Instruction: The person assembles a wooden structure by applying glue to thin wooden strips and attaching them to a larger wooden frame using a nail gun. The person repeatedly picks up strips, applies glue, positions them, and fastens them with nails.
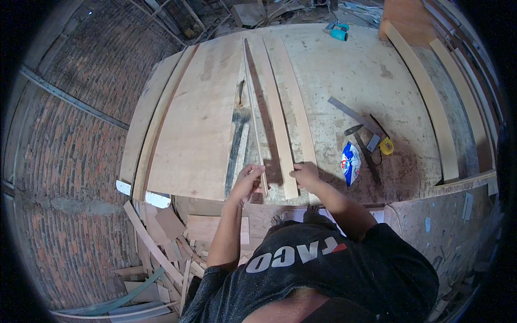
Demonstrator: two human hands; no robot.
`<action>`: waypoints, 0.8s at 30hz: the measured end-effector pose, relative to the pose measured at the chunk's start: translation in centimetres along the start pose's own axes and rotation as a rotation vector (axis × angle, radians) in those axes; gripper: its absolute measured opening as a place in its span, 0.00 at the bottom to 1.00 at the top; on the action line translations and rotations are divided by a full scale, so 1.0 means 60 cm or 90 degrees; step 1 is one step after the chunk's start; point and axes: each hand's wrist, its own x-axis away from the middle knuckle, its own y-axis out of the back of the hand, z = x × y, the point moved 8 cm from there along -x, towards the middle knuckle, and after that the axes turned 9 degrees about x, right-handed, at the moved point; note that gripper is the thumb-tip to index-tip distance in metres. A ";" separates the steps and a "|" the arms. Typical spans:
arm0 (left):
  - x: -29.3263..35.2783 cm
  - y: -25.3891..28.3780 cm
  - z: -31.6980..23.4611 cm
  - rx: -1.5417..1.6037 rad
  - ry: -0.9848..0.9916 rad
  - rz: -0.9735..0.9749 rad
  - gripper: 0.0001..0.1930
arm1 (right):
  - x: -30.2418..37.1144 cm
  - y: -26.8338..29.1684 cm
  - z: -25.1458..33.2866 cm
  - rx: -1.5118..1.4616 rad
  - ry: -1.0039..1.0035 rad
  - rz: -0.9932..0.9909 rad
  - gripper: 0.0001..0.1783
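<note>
Nearest me, my dark shirt carried pale printed lettering with a red accent across the chest. Just past it, at the near edge of the bench, my left hand was closed in a pinch on the near end of the thin strip, which ran away from me. My right hand had its fingers curled at the right edge of the flat strip, near its near end; I could not tell whether they gripped it. To my right, the blue-and-white packet bore red and white print, its contents hidden. Just beyond and beside it lay the hammer, the yellow tape measure and the metal ruler. At the far edge sat the teal tool.
</note>
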 end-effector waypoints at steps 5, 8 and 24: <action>0.043 0.017 0.013 -0.106 0.014 -0.015 0.19 | 0.058 0.036 0.099 0.288 0.173 -0.127 0.29; 0.062 0.054 0.028 -0.226 0.021 -0.028 0.21 | 0.029 0.028 0.101 0.269 0.216 -0.139 0.33; 0.052 0.095 -0.089 -0.613 -0.294 -0.333 0.33 | 0.036 0.027 0.106 0.055 0.009 -0.158 0.34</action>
